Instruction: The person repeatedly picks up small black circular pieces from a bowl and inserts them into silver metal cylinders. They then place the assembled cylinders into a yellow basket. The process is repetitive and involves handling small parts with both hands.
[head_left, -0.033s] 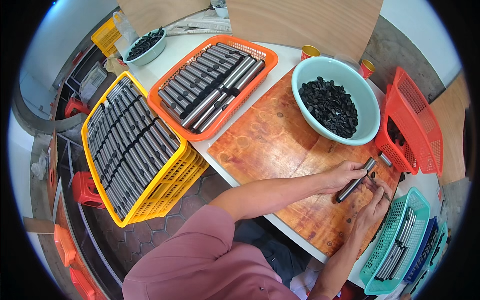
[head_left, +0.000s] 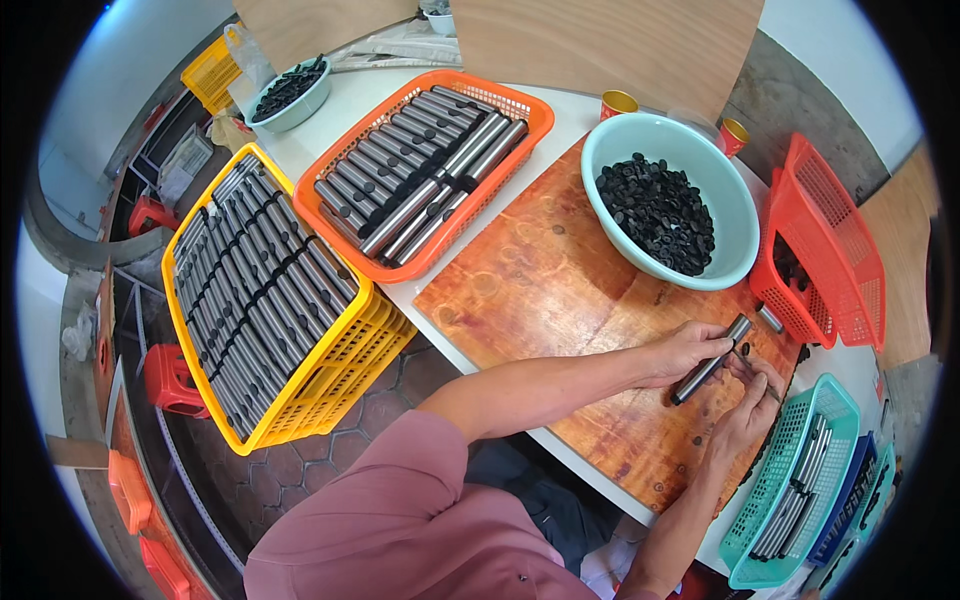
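Reddish plywood board (head_left: 540,290) covers the bench, ringed by baskets. Over its right end, the left hand (head_left: 690,352) has its grip closed around a dark metal tube (head_left: 710,360), tilted. The right hand (head_left: 745,410) pinches at the tube's upper end, below a teal bowl (head_left: 735,215) of black caps (head_left: 658,212).
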